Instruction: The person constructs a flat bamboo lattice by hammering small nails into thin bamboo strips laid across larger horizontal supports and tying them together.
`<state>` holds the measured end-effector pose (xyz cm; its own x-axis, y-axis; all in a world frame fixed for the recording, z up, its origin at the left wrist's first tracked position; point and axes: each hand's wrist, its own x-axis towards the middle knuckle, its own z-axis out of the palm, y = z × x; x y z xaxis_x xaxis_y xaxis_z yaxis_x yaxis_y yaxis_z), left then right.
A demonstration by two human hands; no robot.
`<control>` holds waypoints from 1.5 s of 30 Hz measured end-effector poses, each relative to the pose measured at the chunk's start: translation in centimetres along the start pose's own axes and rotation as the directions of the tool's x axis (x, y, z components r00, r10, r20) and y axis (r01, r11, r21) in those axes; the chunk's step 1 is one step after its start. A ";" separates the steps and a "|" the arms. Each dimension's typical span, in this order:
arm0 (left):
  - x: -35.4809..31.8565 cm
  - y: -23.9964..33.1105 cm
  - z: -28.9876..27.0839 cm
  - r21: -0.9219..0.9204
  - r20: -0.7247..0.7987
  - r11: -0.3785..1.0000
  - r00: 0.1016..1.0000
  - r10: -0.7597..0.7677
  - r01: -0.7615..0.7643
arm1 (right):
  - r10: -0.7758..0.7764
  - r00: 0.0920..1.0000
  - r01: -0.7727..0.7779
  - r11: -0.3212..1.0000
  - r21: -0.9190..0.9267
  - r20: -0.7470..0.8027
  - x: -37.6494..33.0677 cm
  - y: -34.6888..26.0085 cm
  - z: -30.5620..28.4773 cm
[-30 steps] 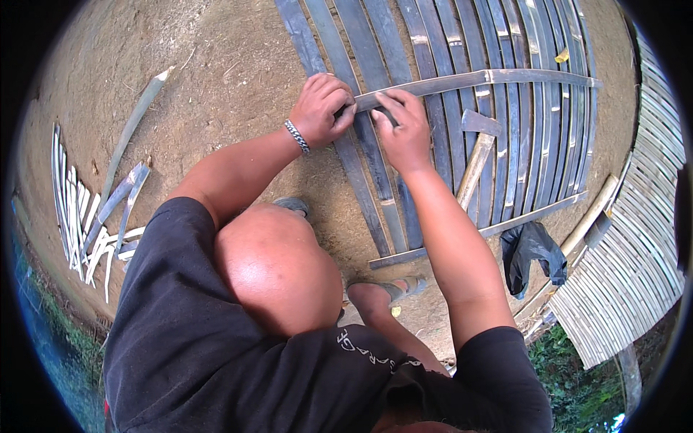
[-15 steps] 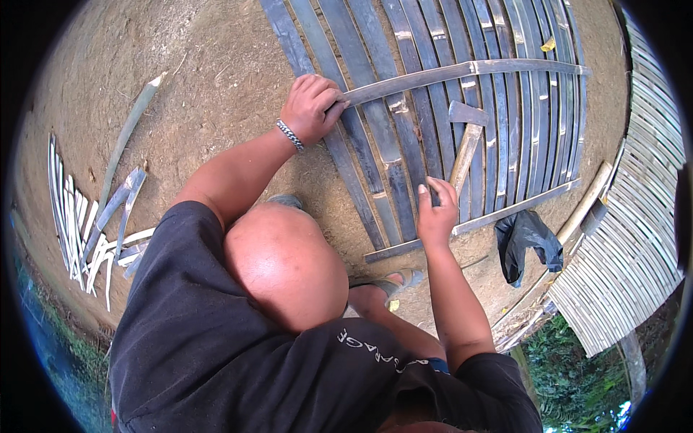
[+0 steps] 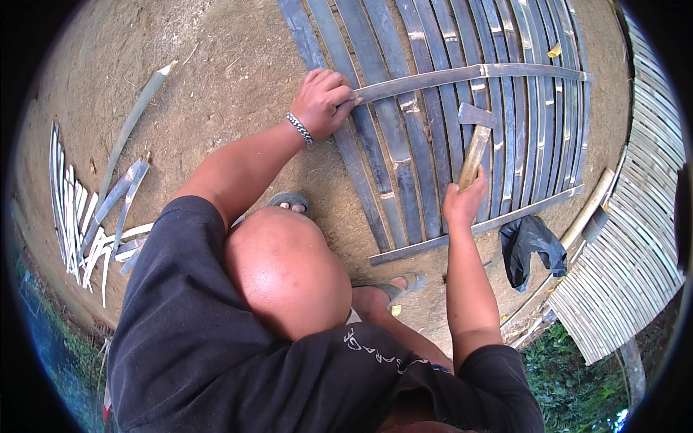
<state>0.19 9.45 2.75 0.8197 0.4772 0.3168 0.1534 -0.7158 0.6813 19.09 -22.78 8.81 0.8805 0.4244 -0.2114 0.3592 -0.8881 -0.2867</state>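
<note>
I see the left hand (image 3: 323,102) closed around the near end of a long bamboo crosspiece (image 3: 469,73), pinning it across the row of bamboo slats (image 3: 404,144) on the dirt ground (image 3: 216,72). Right hand (image 3: 462,204) is wrapped on the wooden handle of a hatchet (image 3: 474,141); its metal head lies flat on the slats just below the crosspiece. Black bag (image 3: 533,245) sits right of the slats.

Lower end of the hatchet handle (image 3: 473,160) hidden inside the right hand (image 3: 462,206), near end of the cross slat (image 3: 462,74) covered by the left hand (image 3: 323,103), woven mat (image 3: 635,238) cut off at the right rim, contents of the black bag (image 3: 533,247) unseen.
</note>
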 end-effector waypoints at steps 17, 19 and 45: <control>0.0 -0.1 -0.2 0.000 0.033 1.000 0.999 -0.017 0.017 | -0.507 0.829 0.433 0.849 0.303 0.236 -4.8 -9.3 0.5; -0.2 -0.2 -0.2 -0.011 0.030 1.000 0.999 -0.019 0.019 | -0.558 0.807 0.461 0.801 0.383 0.195 -4.3 -10.5 0.3; -0.3 -0.1 -0.6 -0.043 0.037 0.998 0.999 -0.035 0.037 | -0.472 0.867 0.388 0.840 0.380 0.158 -2.1 -11.2 1.8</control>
<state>-0.40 9.64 2.95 0.8338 0.4829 0.2675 0.1599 -0.6750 0.7203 12.69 -13.41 10.83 0.5452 0.8152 -0.1954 0.5257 -0.5141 -0.6777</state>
